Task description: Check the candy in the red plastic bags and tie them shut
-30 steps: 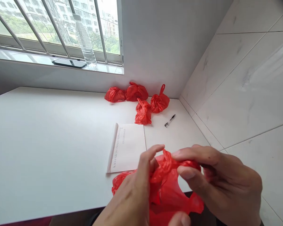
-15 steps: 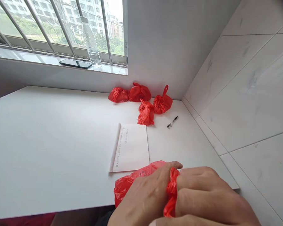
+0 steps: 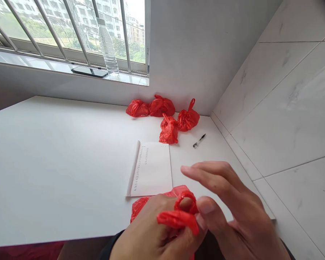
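Note:
My left hand is closed on the red plastic bag, near the table's front edge. The bag's twisted top stands up as a loop by the index finger, and another strip lies across my thumb. Much of the bag is hidden behind the hand. Just to the right, my right hand has its fingers stretched out and apart. Its thumb tip is close to the red loop; whether the two touch I cannot tell. Beyond the hands lies a notebook with lines of small writing, its left edge curled.
Several knotted red bags sit at the back against the wall. A black-tipped pen lies on the white table to their right. On the sill are a phone and a clear bottle. A tiled wall bounds the right side.
My right hand has loosened from the twisted red plastic and spread its fingers. The bag's top now forms a loop at my left hand, which has turned slightly.

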`<state>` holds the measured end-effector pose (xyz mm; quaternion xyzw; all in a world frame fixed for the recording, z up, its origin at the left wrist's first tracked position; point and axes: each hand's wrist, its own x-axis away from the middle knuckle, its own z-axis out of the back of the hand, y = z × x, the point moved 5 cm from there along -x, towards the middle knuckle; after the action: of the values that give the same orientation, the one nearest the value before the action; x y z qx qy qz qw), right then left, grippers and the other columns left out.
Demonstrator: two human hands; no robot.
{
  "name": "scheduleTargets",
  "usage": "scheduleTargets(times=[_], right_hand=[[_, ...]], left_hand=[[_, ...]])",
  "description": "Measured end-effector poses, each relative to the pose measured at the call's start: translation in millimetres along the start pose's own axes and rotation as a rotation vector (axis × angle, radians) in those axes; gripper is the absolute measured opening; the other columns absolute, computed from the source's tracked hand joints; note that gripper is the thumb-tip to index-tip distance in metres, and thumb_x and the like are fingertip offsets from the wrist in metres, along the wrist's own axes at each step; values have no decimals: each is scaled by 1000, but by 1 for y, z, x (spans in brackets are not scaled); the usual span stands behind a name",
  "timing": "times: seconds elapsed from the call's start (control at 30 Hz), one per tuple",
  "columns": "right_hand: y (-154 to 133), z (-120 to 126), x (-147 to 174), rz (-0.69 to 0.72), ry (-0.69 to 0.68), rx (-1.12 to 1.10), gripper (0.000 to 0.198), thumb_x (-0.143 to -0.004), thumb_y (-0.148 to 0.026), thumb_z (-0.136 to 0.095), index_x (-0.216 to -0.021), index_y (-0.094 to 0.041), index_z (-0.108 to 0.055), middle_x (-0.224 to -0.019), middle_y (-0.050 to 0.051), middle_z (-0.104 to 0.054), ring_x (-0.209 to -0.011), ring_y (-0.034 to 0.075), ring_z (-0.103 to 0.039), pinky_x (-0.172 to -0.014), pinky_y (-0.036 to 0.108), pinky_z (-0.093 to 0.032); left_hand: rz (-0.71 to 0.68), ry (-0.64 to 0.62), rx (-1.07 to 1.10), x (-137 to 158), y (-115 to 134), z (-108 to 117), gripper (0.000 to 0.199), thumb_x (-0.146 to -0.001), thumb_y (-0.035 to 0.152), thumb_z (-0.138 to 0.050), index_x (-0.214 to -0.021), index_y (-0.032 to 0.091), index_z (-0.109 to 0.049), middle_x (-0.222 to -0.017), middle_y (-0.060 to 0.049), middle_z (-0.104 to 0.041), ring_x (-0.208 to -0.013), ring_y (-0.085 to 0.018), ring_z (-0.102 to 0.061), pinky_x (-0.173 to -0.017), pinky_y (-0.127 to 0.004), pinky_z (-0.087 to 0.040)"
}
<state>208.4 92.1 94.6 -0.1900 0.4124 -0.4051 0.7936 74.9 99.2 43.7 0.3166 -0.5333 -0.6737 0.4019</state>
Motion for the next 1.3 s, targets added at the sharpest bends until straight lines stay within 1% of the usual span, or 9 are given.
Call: scheduleTargets(times=[0.2, 0.43, 0.57, 0.7, 0.83, 0.97, 1.03, 1.17, 1.3], right_hand=[[24, -15, -7, -302, -343, -404, 16, -103, -35, -55, -97, -27, -67, -95, -1, -66, -82, 13, -66, -77, 26, -55], [36, -13, -3, -418, -196, -423, 21, -104, -41, -53, -93, -26, -61, -88, -2, -59, -76, 12, -56, -70, 26, -47], [30, -14, -1, -318, -193, -415, 13, -103, -33, -57, -93, -26, -63, -92, -2, -63, -85, 12, -61, -80, 25, -48], [16, -21, 2, -122, -331, -444, 8, -97, -26, -66, -89, -22, -67, -89, 0, -66, -83, 13, -64, -79, 25, -52], [18, -23, 0, -111, -305, -413, 11, -94, -33, -70, -99, -24, -71, -104, 3, -68, -95, 15, -67, -87, 25, -54], [24, -32, -3, -13, -357, -361, 81, -73, -39, -91, -143, -29, -51, -141, 7, -58, -131, 23, -55, -107, 30, -49], [30, -40, -2, -48, -445, -341, 91, -75, -35, -89, -151, -31, -41, -137, 5, -61, -125, 21, -58, -105, 30, -50], [47, -47, 2, -307, -468, -268, 69, -86, -26, -77, -147, -32, -46, -106, -1, -67, -95, 15, -66, -92, 30, -53], [50, -52, 1, -355, -476, -373, 41, -101, -31, -57, -142, -28, -53, -89, -3, -62, -81, 13, -59, -80, 27, -50]], left_hand=[[167, 6, -93, 13, -11, 4, 54, -95, 67, -38, -76, 24, -64, -75, -2, -65, -69, -17, -58, -62, -25, -48], [239, 84, 332, 14, -24, 18, 45, -95, 66, -45, -101, 28, -68, -67, 1, -63, -59, -15, -54, -62, -25, -48], [388, 188, 564, 9, -25, 27, 43, -94, 64, -51, -116, 30, -65, -73, 2, -66, -68, -16, -58, -69, -25, -49], [259, 148, 538, 7, -19, 32, 32, -88, 52, -69, -81, 21, -65, -78, 1, -65, -74, -13, -58, -70, -21, -47], [209, 45, 466, 12, -24, 32, 26, -89, 46, -72, -85, 22, -63, -81, 1, -62, -73, -12, -55, -66, -22, -44], [157, -76, 408, 21, -24, 29, 13, -94, 37, -66, -95, 25, -60, -92, 0, -60, -78, -13, -53, -73, -26, -48], [150, -120, 399, 24, -24, 28, 12, -94, 34, -66, -101, 27, -59, -96, 0, -61, -80, -14, -54, -75, -26, -50], [97, 42, 171, 24, -32, 35, 13, -93, 34, -66, -101, 28, -57, -90, 2, -64, -72, -13, -56, -64, -22, -47], [-283, 350, -331, 25, -30, 40, 38, -90, 10, -55, -121, 33, -55, -101, 1, -65, -74, -11, -62, -63, -20, -48]])
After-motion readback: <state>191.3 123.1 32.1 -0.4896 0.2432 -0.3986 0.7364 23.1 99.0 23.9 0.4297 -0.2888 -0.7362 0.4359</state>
